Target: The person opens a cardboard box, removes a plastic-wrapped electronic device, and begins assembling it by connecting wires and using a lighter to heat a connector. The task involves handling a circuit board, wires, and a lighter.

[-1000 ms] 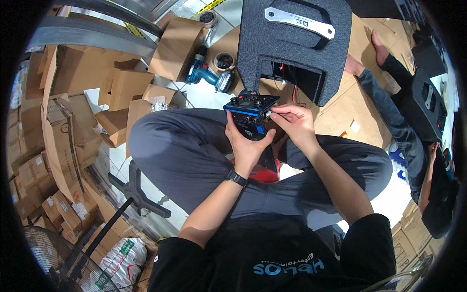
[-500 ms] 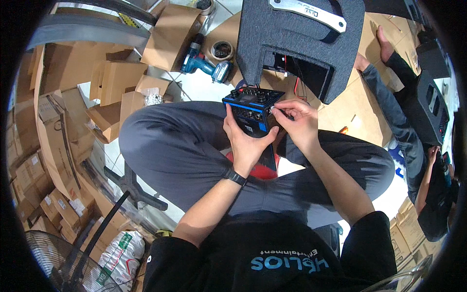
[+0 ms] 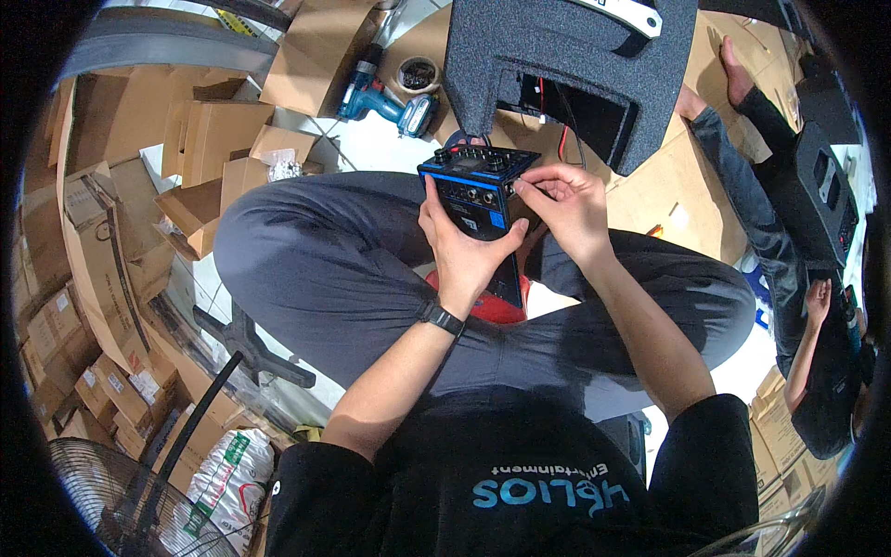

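A black amplifier panel module (image 3: 445, 191) with blue edges, knobs and round sockets stands tilted between my crossed legs. My left hand (image 3: 469, 258) is closed around its lower part, with the thumb across the front face. At the module's right edge, the thumb and forefinger of my right hand (image 3: 574, 212) pinch a tiny part that I cannot make out. Just beyond lies a black textured speaker cabinet (image 3: 566, 56) with a metal handle. Red and black wires (image 3: 563, 139) hang in its rectangular opening. Something red (image 3: 497, 310) shows beneath the module.
A teal cordless drill (image 3: 388, 104) and a round tub of dark bits (image 3: 418, 74) lie left of the cabinet. Cardboard boxes (image 3: 218, 139) crowd the left side, with a fan (image 3: 102, 492) and white sack (image 3: 227, 483) nearer. Another person's leg (image 3: 742, 200) extends at right.
The whole view has shifted slightly, so the cabinet and drill sit higher in the picture. Both hands keep their places on the module, which looks tilted a little differently.
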Tool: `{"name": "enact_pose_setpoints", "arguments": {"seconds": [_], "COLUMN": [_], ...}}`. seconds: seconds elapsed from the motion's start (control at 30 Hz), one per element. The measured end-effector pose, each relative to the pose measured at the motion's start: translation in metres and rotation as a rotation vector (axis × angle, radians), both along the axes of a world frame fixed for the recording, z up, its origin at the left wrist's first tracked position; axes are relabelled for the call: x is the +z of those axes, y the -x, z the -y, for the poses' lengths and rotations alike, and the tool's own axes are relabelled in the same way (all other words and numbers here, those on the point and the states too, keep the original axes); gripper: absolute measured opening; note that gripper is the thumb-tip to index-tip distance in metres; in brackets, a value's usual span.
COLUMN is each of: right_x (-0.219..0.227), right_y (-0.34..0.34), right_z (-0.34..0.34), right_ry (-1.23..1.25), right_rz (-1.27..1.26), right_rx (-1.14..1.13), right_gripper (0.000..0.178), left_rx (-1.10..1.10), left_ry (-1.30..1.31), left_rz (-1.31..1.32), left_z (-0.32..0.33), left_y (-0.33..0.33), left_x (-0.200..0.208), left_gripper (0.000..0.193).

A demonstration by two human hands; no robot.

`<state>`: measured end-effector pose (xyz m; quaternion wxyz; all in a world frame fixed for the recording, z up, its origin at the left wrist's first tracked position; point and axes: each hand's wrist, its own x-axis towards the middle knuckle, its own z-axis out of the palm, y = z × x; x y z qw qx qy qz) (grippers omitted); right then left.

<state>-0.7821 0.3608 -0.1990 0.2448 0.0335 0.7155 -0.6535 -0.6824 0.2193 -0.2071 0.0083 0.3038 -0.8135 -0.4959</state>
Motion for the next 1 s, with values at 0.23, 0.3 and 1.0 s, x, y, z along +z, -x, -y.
{"name": "enact_pose_setpoints", "arguments": {"seconds": [0.23,0.3,1.0], "right_x": [0.003,0.003,0.029], "right_y": [0.007,0.008,0.027], "right_z": [-0.003,-0.003,-0.008], "right_ry": [-0.064,-0.071,-0.269], "right_rz": [-0.065,-0.097,-0.668], "right_rx": [0.08,0.094,0.475], "right_gripper": [0.014,0.014,0.016], "left_rx": [0.001,-0.004,0.043], "left_ry": [0.007,0.017,-0.252], "left_rz": [-0.008,-0.017,0.058], "left_z": [0.0,0.0,0.007], "left_y": [-0.001,-0.001,-0.006], "left_x": [-0.003,-0.004,-0.016], "left_gripper": [0.14,0.141,0.138]}}
